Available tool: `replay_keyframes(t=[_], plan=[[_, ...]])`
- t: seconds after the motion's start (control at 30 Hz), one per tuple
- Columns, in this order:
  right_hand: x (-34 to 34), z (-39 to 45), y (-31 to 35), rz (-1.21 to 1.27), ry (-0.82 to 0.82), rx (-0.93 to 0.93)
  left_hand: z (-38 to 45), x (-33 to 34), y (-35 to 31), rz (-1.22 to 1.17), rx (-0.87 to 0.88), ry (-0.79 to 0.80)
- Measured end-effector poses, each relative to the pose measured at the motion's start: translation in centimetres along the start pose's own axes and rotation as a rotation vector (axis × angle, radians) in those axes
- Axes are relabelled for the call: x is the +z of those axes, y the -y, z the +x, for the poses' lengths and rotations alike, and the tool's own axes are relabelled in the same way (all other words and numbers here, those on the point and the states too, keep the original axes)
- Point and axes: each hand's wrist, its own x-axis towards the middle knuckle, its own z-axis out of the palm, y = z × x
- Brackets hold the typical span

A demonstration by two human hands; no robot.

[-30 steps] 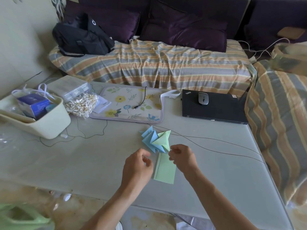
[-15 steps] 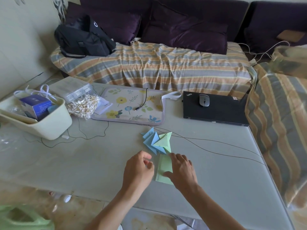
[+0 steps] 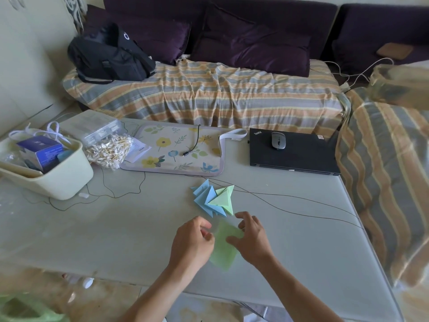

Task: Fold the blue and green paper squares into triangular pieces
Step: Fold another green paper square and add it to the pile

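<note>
We look down at a striped bed [image 3: 209,98] running across the top, from ten to two o'clock, with a black bag [image 3: 109,59] lying on it at eleven. Below it a pale desk [image 3: 116,228] fills the middle. On the desk a closed black laptop [image 3: 301,156] sits at two o'clock with a grey mouse [image 3: 278,140] on its lid; a floral mat [image 3: 176,152] lies at twelve, and a cream bin [image 3: 53,177] stands at nine. Near the centre lies a pile of folded triangles [image 3: 213,201], blue ones to the left and green ones to the right, overlapping. Just below it, at six o'clock, a green paper [image 3: 224,249] lies between our two hands, blurred. Our left hand [image 3: 192,242] is on the paper's left edge; its fingers [image 3: 205,226] are curled, seemingly pinching that edge, though the blur makes this uncertain. Our right hand [image 3: 251,235] rests on the paper's right side with its fingers loosely spread and bent, thumb on the sheet.
</note>
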Motion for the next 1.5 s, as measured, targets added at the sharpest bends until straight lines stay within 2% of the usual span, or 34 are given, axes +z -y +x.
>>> replay_keyframes(t=[0.2, 0.33, 0.43, 0.6, 0.77, 0.9, 1.07, 1.27, 1.37, 1.5], plan=[[-0.9, 0.1, -1.0, 0.117, -0.067, 0.118, 0.2, 0.7, 0.1, 0.004, 0.003, 0.006], [-1.4, -0.1, -1.5, 0.06, -0.105, 0.074, 0.4, 1.3, 0.1, 0.025, 0.003, 0.019], [-1.0, -0.5, -1.6, -0.055, -0.041, -0.024, 0.6, 1.8, 0.7, 0.132, -0.005, 0.075], [-0.1, -1.1, -1.1, -0.196, 0.086, -0.071, 0.9, 2.9, 1.9, 0.384, -0.059, 0.184], [1.2, -1.8, -0.2, -0.283, 0.128, -0.124, 1.4, 3.4, 2.3, 0.414, -0.062, 0.211], [1.9, -1.7, 0.1, -0.307, 0.124, -0.098, 1.5, 3.3, 2.2, 0.371, -0.057, 0.228], [1.8, -1.2, 0.2, -0.216, 0.093, -0.079, 1.6, 3.2, 2.5, 0.259, -0.091, 0.249], [0.3, -0.4, 0.4, 0.027, -0.061, 0.003, 1.6, 3.5, 2.5, 0.186, -0.094, 0.217], [-1.6, -0.4, 1.1, 0.144, -0.011, 0.031, 1.3, 2.9, 1.4, 0.157, -0.061, 0.167], [-3.7, -0.4, 1.5, 0.271, 0.07, 0.036, 0.9, 1.7, -0.3, 0.045, -0.014, -0.008]])
